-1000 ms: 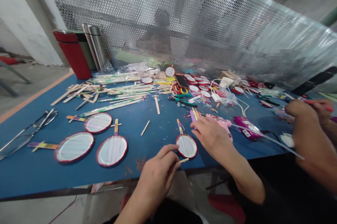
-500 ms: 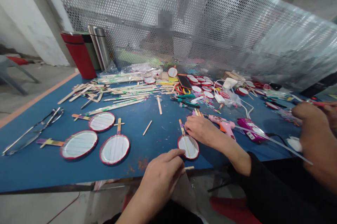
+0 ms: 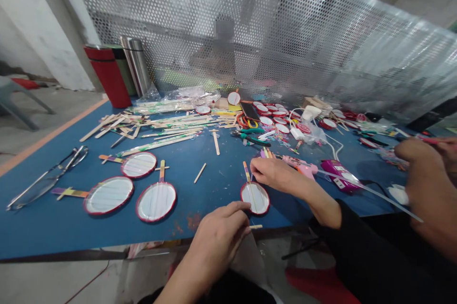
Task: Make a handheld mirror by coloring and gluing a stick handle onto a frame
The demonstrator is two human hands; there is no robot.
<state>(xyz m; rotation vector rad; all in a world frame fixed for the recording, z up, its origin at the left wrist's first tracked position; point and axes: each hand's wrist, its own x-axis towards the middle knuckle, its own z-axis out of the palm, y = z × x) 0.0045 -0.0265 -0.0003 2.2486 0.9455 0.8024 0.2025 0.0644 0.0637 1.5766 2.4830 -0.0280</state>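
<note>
A white round paddle [image 3: 254,201] with a red rim and a striped stick handle lies near the table's front edge. My left hand [image 3: 223,228] is curled at its left side, index fingertip pressed on the rim. A pale wooden stick [image 3: 256,226] pokes out beside those fingers; I cannot tell whether they hold it. Beside the handle, my right hand [image 3: 267,171] is closed in a pinch, and a thin purple strip [image 3: 252,176] shows below its fingertips. Behind that hand lies a pink glue gun [image 3: 306,169], partly covered.
Left are finished-looking paddles [image 3: 156,202], glasses [image 3: 46,180] and loose craft sticks [image 3: 107,125]. Pliers [image 3: 252,137] and a phone [image 3: 249,110] lie behind. A purple power block [image 3: 339,176] is to the right, and another person's arm [image 3: 428,185] reaches in there.
My right hand is slightly further from the paddle's face, and the purple strip below its fingers now shows. My left hand stays at the rim.
</note>
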